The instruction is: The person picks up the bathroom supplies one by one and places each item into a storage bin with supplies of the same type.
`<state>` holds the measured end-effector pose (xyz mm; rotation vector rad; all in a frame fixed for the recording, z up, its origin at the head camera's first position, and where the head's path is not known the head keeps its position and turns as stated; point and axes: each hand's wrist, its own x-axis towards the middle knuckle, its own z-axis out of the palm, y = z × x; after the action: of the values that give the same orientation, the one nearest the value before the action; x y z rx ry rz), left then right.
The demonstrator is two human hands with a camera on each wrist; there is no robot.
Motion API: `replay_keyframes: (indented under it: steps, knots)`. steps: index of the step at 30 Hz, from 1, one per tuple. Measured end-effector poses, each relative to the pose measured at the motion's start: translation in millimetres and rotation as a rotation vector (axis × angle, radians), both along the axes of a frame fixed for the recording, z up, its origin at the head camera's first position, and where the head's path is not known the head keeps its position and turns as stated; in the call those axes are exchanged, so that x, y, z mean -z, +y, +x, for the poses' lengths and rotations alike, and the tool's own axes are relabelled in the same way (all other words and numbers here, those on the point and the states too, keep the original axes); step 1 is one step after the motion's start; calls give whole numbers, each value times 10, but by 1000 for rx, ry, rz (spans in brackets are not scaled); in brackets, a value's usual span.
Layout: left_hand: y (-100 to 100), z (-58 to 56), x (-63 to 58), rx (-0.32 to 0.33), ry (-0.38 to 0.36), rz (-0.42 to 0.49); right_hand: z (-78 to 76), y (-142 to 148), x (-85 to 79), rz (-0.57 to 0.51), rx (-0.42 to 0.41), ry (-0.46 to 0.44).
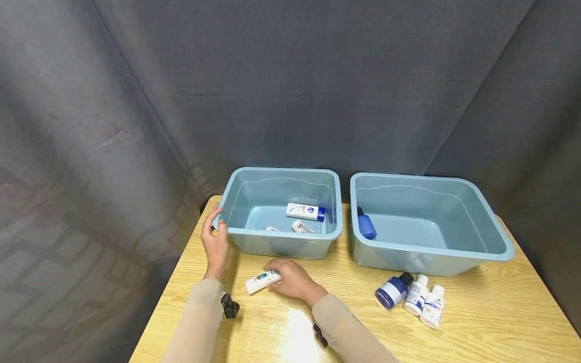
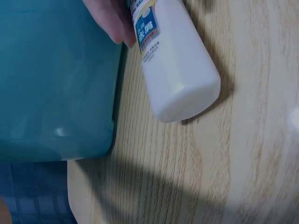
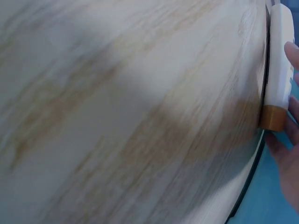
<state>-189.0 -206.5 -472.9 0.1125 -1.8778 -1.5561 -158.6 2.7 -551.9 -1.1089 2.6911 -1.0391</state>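
Observation:
A white shampoo bottle (image 1: pixel 257 284) with a blue label patch is held by my right hand (image 1: pixel 292 280), low over the table in front of the left bin. In the right wrist view an orange-brown cap (image 3: pixel 273 117) shows at one end of it. The left wrist view shows its white base (image 2: pixel 187 95) close up. My left hand (image 1: pixel 215 248) grips the front left corner of the left blue bin (image 1: pixel 281 244), thumb and fingers about its rim. Inside that bin lie a white bottle with a blue cap (image 1: pixel 303 212) and smaller white items (image 1: pixel 300 227), partly hidden by the front wall.
A second blue bin (image 1: pixel 436 259) stands to the right, with a blue bottle (image 1: pixel 366 227) at its left end. Before it on the wooden table (image 1: pixel 354 322) lie a dark blue bottle (image 1: pixel 391 293) and two white bottles (image 1: pixel 416 295). A grey curtain (image 1: pixel 290 91) hangs behind.

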Motion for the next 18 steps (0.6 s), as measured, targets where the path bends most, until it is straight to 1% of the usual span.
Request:
replay_keyframes:
  steps: [3, 4, 5, 6, 10, 14, 18]
  knots:
    - [-64, -80, 145, -6, -2, 1, 9, -16, -2, 17, 1, 1]
    - [-61, -76, 143, -6, 0, 0, 11, -20, -6, 22, 3, -4]
    - [-59, -72, 135, -4, 4, 4, 13, -23, -8, 24, 6, -8]
    - [-44, -55, 101, -4, 5, 2, 14, -26, -6, 26, 7, -14]
    - [46, 46, -95, 7, 14, 2, 10, -33, 12, 27, -1, -6]
    - [54, 49, -105, 3, 12, -2, 10, -35, 34, 28, -10, 18]
    - [54, 63, -107, 1, 7, 0, 9, -37, 41, 32, -7, 15]
